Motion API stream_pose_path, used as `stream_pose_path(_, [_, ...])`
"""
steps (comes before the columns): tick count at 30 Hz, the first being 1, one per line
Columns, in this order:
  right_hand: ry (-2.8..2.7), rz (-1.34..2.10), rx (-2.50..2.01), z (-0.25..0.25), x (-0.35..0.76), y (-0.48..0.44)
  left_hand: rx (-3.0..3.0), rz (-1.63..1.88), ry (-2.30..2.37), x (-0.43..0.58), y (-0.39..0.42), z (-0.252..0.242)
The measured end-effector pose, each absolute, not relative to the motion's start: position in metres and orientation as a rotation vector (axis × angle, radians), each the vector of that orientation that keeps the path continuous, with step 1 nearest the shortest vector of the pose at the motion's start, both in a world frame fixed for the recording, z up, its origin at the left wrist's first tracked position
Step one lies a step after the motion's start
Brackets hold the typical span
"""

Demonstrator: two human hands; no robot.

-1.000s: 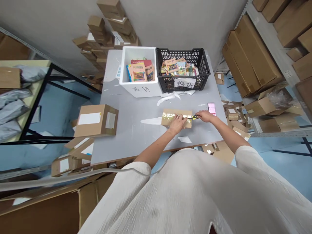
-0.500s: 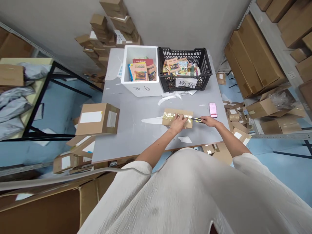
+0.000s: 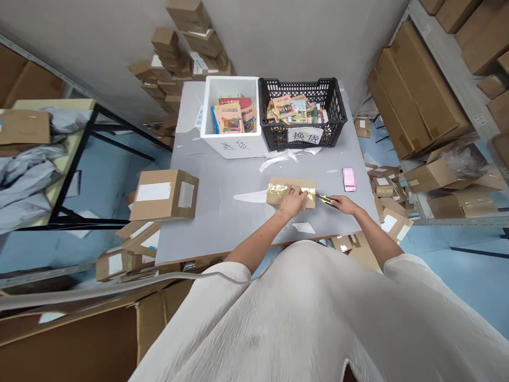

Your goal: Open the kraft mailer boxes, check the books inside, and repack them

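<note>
A small brown cardboard box [image 3: 274, 197] with a strip of shiny clear tape across its top lies flat on the grey table. My left hand [image 3: 292, 201] rests on top of it, fingers bent and pressing over the tape, holding the box down. In my right hand [image 3: 344, 205] is a black and yellow utility knife [image 3: 326, 200], its front end pointing left at the box's right edge. Whether the blade touches the cardboard cannot be made out. A phone [image 3: 349, 180] with a pink screen lies just beyond my right hand.
At the table's back stand a white foam bin [image 3: 233, 146] and a black plastic crate [image 3: 334, 127], both holding books. A larger labelled carton [image 3: 164, 195] sits at the left edge. Paper scraps [image 3: 304, 227] lie around the box. Shelves and cartons flank the table [image 3: 214, 228].
My right hand has shifted slightly right and toward me, tilting the knife's handle down. My left hand stays on the box. The whole view has shifted a little.
</note>
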State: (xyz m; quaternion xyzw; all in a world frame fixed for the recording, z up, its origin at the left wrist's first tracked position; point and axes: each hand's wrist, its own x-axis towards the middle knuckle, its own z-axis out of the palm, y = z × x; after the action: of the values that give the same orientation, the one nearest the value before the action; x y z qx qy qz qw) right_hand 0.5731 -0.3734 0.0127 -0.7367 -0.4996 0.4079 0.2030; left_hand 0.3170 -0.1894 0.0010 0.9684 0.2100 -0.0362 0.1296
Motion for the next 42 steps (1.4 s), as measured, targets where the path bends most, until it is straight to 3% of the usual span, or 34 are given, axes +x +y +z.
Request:
stream_pose_path(22, [-1.259,1.063,-2.104,-0.003,0.540,-0.367,2.853,-0.130,0.576,0.324,-0.184,0.002])
stream_pose_path(30, [-0.870,1.092,-2.043,0.007,0.554,-0.392,2.640,0.110,0.661,0.320,-0.171,0.001])
stream_pose_path(42, [-1.581,0.688,-2.236,0.026,0.536,-0.387,2.667,0.008,0.691,0.343,-0.153,-0.006])
